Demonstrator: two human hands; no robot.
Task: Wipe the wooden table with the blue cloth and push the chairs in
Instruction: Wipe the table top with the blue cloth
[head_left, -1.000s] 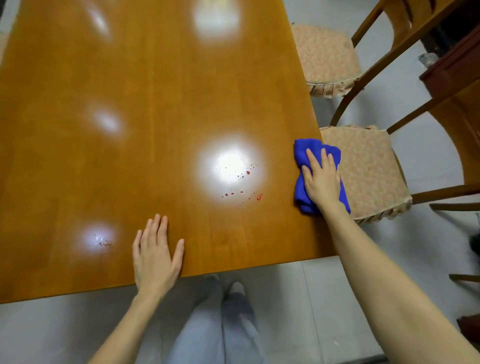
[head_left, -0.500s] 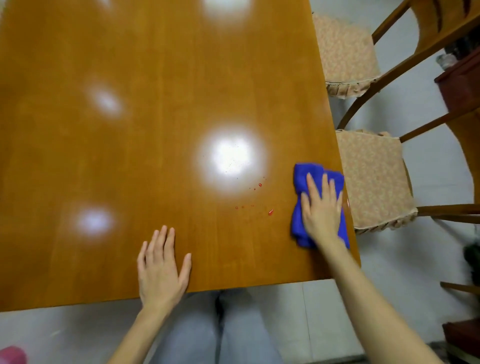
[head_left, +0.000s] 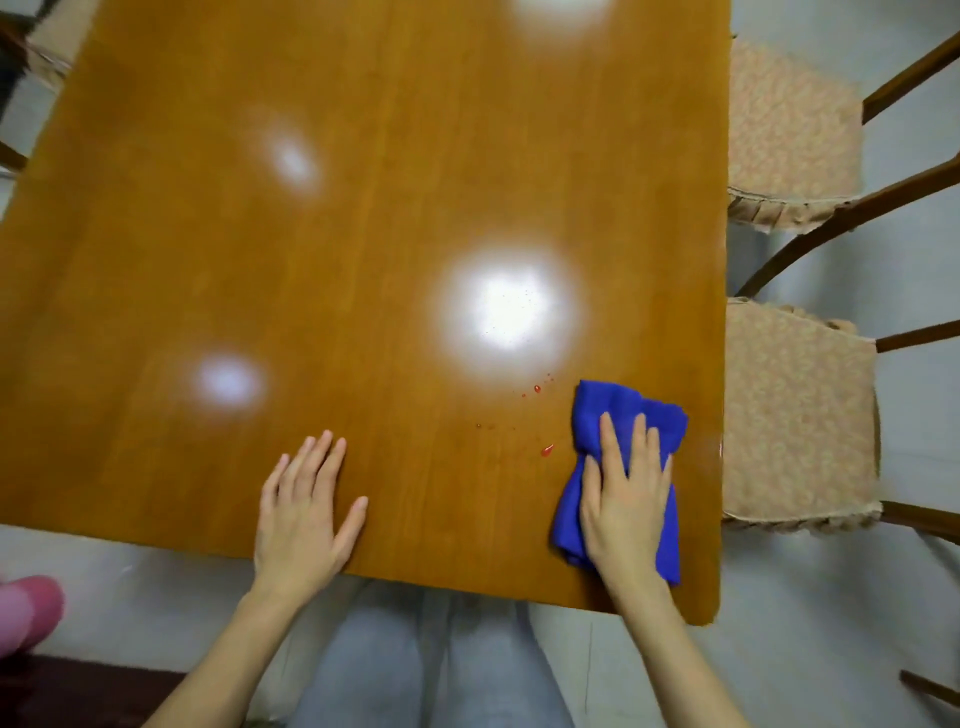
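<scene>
The glossy wooden table (head_left: 363, 218) fills most of the view. My right hand (head_left: 626, 493) presses flat on the folded blue cloth (head_left: 631, 415) near the table's front right corner. Small red droplets (head_left: 546, 449) dot the wood just left of the cloth. My left hand (head_left: 304, 512) rests flat on the table near its front edge, fingers spread, holding nothing. Two wooden chairs with beige patterned seat cushions stand along the right side, a near chair (head_left: 795, 415) and a far chair (head_left: 784, 135), both pulled out from the table.
Part of another chair (head_left: 36, 57) shows at the top left corner. A pink object (head_left: 23, 610) lies on the grey floor at the lower left. My legs in light trousers stand at the table's front edge.
My right hand has slid the cloth from the right edge inward and toward the front corner, closer to the red droplets. My left hand has stayed flat on the table.
</scene>
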